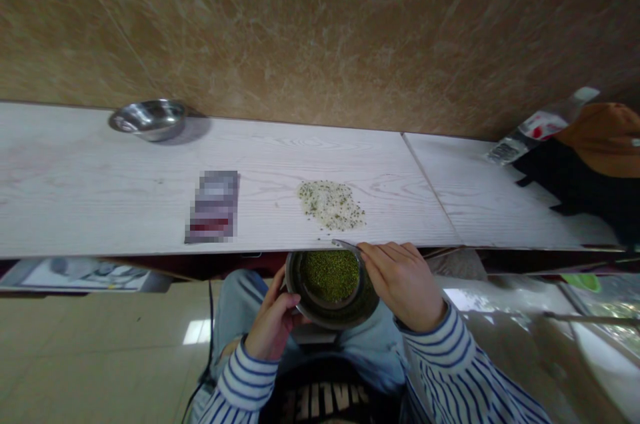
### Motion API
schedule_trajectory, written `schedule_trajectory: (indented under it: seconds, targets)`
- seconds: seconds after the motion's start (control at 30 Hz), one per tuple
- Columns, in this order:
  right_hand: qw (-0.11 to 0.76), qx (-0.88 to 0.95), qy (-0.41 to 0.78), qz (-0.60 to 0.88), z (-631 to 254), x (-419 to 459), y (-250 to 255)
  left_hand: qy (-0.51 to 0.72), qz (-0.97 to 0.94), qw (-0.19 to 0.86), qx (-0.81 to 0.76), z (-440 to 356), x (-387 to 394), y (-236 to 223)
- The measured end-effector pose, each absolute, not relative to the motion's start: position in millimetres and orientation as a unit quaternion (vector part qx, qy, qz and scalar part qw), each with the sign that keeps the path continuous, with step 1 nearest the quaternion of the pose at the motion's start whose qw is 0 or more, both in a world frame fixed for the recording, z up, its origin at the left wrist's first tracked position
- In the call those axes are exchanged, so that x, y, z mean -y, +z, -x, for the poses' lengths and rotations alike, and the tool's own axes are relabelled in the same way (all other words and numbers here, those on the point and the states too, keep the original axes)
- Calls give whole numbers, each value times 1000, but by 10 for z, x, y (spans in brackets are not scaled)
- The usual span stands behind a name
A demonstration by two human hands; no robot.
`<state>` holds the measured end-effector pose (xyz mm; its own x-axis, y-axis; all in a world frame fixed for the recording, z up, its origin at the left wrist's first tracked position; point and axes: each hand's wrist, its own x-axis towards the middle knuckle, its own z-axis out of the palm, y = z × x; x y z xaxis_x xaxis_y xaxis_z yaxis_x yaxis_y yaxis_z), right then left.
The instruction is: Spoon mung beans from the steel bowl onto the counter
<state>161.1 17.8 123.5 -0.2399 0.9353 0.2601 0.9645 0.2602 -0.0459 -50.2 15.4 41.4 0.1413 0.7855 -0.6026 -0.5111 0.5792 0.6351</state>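
Observation:
My left hand (273,323) grips the left rim of a metal bowl (314,305) that I hold below the table's front edge, over my lap. The bowl is filled with small green beans (330,274). My right hand (403,283) rests at the bowl's right rim, fingers together, pinching a thin metal tool (346,245) whose tip points left over the bowl's far rim. On the white wooden table (100,191) just beyond lies a small pile of mixed green and pale grains (331,205).
An empty steel bowl (148,119) stands at the table's back left. A blurred small packet (213,207) lies left of the pile. At the right end lie a plastic bottle (537,127), a black bag (575,184) and an orange cloth (603,137). A tiled wall rises behind.

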Motion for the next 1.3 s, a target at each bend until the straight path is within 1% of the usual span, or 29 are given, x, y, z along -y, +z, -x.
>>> schedule_trajectory:
  seconds: [0.37,0.63,1.3]
  targets:
    - [138,782,-69,604,-1574,-199,1205,439,-138,742,-487,537,-154,398]
    - [135,772,-86,616,-1566,-268,1171,441,-141,740,-488,558,-157,397]
    - [126,785,-71,602,-1449,-452,1180,440,-144,748,-476,633,-183,397]
